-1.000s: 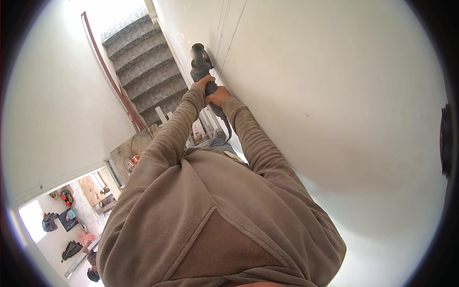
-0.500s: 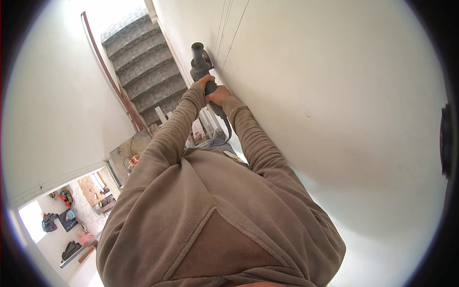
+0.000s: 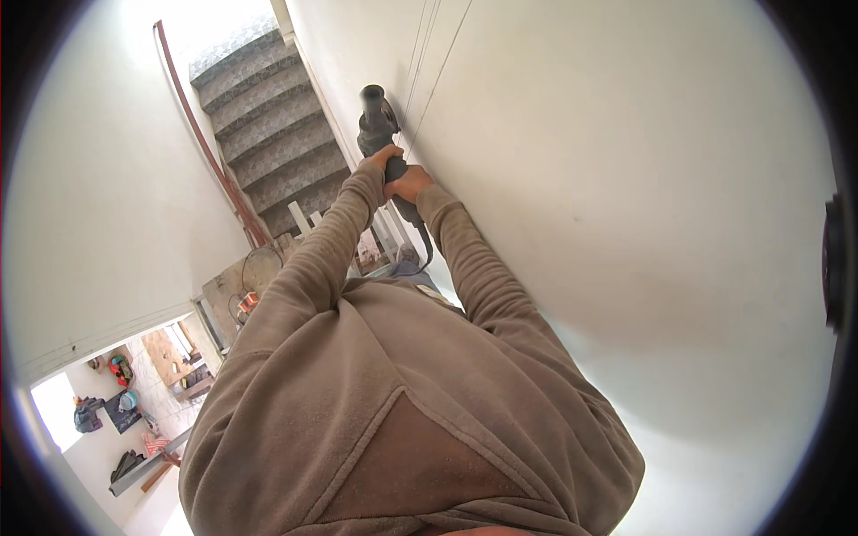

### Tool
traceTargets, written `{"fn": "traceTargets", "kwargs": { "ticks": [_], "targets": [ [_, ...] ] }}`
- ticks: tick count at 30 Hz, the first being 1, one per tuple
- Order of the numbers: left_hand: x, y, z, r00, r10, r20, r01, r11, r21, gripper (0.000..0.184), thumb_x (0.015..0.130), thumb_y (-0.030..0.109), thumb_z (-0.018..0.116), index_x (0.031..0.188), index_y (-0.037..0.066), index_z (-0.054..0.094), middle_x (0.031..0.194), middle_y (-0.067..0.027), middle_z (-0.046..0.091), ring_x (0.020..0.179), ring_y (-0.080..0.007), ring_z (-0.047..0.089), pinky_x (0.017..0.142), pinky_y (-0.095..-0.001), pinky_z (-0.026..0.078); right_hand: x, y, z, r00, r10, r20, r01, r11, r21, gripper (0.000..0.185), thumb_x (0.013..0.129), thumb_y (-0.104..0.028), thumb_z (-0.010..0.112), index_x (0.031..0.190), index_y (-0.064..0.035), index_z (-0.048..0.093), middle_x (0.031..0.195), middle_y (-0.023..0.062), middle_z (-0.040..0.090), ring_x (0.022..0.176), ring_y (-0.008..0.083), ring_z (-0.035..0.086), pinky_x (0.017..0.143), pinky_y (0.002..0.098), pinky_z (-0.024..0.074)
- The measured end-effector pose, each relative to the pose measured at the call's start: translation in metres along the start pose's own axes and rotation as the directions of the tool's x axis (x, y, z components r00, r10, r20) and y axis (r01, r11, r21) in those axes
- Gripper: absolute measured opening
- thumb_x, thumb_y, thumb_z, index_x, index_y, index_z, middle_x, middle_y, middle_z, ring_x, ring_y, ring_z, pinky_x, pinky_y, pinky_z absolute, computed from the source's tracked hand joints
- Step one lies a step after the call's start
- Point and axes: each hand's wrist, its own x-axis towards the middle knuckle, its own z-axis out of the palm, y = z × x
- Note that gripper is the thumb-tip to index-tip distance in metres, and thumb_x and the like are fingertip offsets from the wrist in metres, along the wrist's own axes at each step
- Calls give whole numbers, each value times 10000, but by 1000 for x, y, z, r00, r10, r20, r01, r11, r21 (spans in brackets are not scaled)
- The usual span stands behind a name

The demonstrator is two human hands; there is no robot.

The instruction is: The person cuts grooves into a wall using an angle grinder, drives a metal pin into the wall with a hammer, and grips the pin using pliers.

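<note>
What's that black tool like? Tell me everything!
The black power tool looks like hard plastic, with a tubular piece at its far end, a disc-like part toward the wall and a cord at its near end. The left hand and right hand grip its tilted body; I can't tell whether it touches the wall.

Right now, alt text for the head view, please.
A left hand and right hand grip a dark corded tool beside a pale wall with thin lines; contact with it is unclear. Grey stairs show at upper left; a brown top fills the foreground.
</note>
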Motion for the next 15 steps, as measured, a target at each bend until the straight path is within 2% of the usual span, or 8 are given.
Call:
{"fn": "traceTargets", "kwargs": {
  "ticks": [1,3,5,6,8,10,13,15],
  "targets": [
    [1,5,0,999,-43,2,43,999,6,253,763,314,763,883,101,700,774,-54,675,627,-170,614,618,-331,528,1,0,0,1000,-11,-11,12,1000,7,531,554,-301,812,982,3,732,1031,176,726,929,285,711,844,346,565],
    [5,-5,-2,999,43,25,-42,999,-17,252,766,313,761,887,101,698,774,-57,675,625,-169,615,617,-331,528,3,3,2,999,-30,-31,31,999,24,451,570,-262,794,933,-1,736,966,163,734,879,284,708,807,355,558],
    [10,-14,-4,1000,17,15,-16,999,-44,249,771,310,756,890,100,696,774,-58,676,623,-167,614,617,-330,529,5,4,3,998,-46,-32,47,998,40,444,568,-262,794,923,-2,737,963,164,733,875,284,707,805,354,558],
    [6,-3,0,999,-53,-4,53,997,-61,245,775,308,753,892,100,695,774,-59,675,621,-166,612,617,-330,529,6,6,3,998,-52,-33,54,997,49,440,568,-263,794,918,-3,737,961,165,733,873,285,707,804,354,558],
    [0,13,3,980,-198,-21,194,974,-115,270,770,306,755,931,96,699,813,-63,680,669,-171,611,660,-337,528,14,9,4,1000,-21,2,21,999,41,558,548,-307,816,1001,6,725,1054,174,721,940,292,707,850,346,563],
    [-6,27,5,939,-344,-14,336,924,-184,340,754,306,764,1008,88,708,892,-71,689,768,-184,611,746,-352,523,15,10,3,1000,3,19,-4,999,38,618,539,-328,827,1044,11,718,1103,179,714,976,294,707,874,343,566],
    [-28,56,16,897,-436,-71,407,878,-253,225,772,275,749,885,93,682,780,-58,681,630,-181,621,636,-327,534,11,6,2,1000,23,12,-23,1000,-1,626,542,-326,829,1056,14,713,1112,183,710,984,293,706,878,342,566],
    [-22,49,14,905,-424,-21,396,862,-315,223,774,269,748,888,90,680,783,-55,683,639,-183,624,643,-323,535,8,-1,0,1000,24,0,-24,996,-89,638,543,-324,830,1070,15,708,1118,184,708,988,292,705,881,341,566]
  ]
}}
